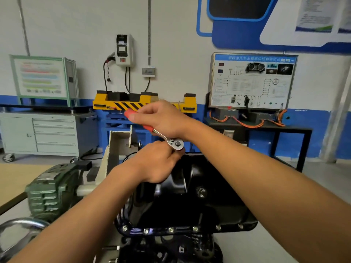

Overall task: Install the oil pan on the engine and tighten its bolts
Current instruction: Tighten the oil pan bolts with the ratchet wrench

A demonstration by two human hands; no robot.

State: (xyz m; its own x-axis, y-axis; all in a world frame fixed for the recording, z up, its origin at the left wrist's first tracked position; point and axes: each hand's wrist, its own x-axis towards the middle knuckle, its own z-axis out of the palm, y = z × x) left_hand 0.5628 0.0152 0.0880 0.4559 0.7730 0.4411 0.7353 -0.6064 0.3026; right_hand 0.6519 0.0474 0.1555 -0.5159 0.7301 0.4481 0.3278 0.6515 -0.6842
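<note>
right hand: grips ratchet handle | left hand: fingers curled under ratchet head, at far rim of pan | bolts: along near flange

We note the oil pan seated on the engine, near centre, with a row of bolts along its near flange. The ratchet stands at the pan's far edge. The right hand holds the handle, which runs up and left, and the left hand grips just under the head.

- Left of the pan: a gearbox, with a handwheel nearer.
- Far left: a drawer cabinet, with a display panel on it.
- Far centre: a lift platform, below a wall box.
- Far right: a wiring board on a surface.
</note>
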